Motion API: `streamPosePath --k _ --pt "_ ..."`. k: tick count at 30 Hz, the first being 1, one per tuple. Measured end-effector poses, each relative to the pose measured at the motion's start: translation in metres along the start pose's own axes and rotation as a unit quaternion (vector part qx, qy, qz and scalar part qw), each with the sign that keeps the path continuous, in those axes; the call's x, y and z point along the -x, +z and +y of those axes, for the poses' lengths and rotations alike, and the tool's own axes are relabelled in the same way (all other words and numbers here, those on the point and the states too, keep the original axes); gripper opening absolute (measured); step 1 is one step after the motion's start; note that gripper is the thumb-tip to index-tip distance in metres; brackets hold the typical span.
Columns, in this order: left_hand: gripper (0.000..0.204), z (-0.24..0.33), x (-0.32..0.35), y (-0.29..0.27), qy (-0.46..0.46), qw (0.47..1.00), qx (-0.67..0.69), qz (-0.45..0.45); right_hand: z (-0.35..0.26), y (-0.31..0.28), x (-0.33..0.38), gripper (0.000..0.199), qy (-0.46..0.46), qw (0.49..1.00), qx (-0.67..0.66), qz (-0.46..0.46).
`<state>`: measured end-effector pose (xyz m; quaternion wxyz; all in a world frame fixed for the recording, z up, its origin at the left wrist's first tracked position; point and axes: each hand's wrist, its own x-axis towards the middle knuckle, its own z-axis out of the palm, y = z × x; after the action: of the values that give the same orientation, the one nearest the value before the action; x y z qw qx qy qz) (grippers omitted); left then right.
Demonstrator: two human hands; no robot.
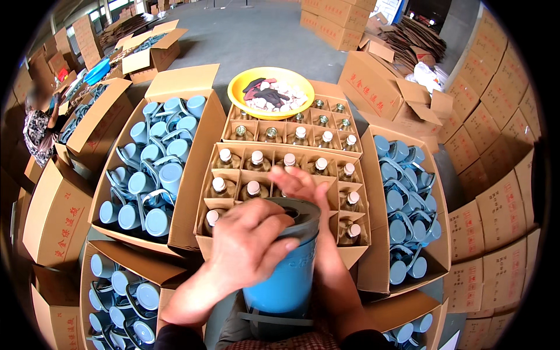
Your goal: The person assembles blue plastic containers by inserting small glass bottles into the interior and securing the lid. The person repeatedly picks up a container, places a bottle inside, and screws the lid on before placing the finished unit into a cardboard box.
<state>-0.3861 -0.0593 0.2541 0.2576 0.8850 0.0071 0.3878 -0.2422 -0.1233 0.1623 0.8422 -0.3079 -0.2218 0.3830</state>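
A blue cylindrical flask shell stands upright against my lap, with a dark grey collar around its open top. My left hand is closed on the near left side of that collar, its fingers curled over the rim. My right hand reaches up behind the shell's right side, its fingers apart and slightly blurred, with nothing visible in them. Just beyond is a divided carton of glass bottles, many topped with white stoppers, such as this stopper.
A yellow basin of white stoppers and dark cloth sits on another bottle carton. Cartons of blue flask parts stand left and right. Stacked cartons line the right side. Another person is at far left.
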Motion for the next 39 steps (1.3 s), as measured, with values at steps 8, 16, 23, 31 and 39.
streamPosePath --k 8,16,23,31,39 --pt "0.033 -0.08 0.04 0.005 -0.146 0.869 0.472 0.025 -0.062 -0.008 0.028 0.078 -0.084 0.904 0.387 -0.16" --pt "0.032 -0.043 0.021 0.002 -0.047 0.961 0.27 0.029 -0.041 -0.019 0.008 0.088 -0.075 0.921 0.351 -0.151" --pt "0.027 -0.002 -0.011 0.011 -0.017 0.998 0.044 -0.05 -0.009 -0.034 -0.005 0.096 0.061 0.988 0.025 -0.138" --pt "0.026 -0.06 0.023 -0.002 -0.066 0.964 0.256 -0.027 -0.047 -0.03 0.009 0.093 -0.011 0.94 0.288 -0.184" --pt "0.047 -0.059 0.027 0.016 0.019 0.951 0.306 0.037 -0.034 -0.026 0.001 0.093 -0.028 0.921 0.288 -0.261"
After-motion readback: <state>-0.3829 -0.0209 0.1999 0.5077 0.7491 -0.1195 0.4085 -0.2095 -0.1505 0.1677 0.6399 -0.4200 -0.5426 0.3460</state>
